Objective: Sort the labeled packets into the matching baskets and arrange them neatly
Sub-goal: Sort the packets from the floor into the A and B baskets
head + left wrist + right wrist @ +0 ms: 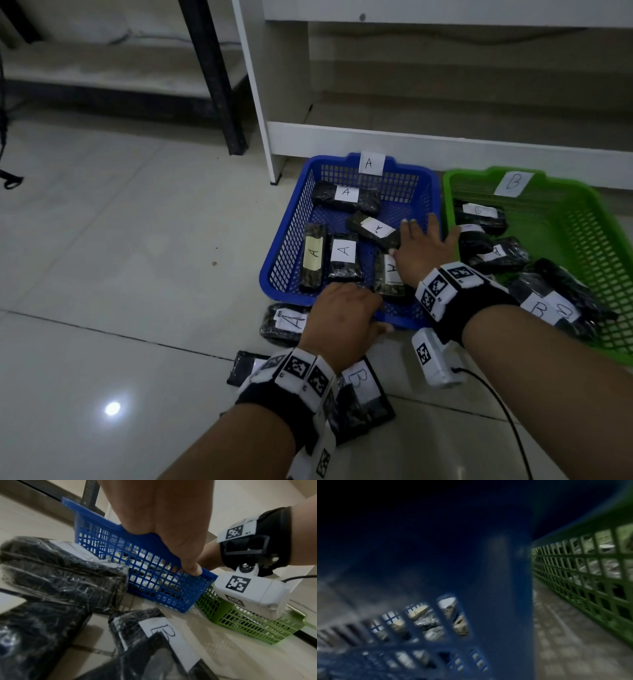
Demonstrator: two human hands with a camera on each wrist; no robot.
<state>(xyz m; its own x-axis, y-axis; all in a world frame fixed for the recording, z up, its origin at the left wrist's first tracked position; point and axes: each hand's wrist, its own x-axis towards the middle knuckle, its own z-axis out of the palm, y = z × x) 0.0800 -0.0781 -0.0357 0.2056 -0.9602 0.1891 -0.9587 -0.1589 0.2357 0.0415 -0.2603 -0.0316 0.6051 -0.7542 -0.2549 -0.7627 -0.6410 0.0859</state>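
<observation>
Two baskets sit side by side on the floor. The left hand (342,317) curls its grip over the near rim of the blue basket (291,226). The right hand (419,251), fingers spread and holding nothing, reaches among the "A" packets inside. An unsorted A packet (284,323) lies just left of the left hand, long axis pointing away from the person.

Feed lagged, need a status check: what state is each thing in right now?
Blue plastic basket: holds A packets, left hand grips near rim.
Green plastic basket: holds B packets.
Black A-labelled packet: unsorted on floor.
Black B-labelled packet: unsorted on floor.
Right hand: spread inside blue basket.
</observation>
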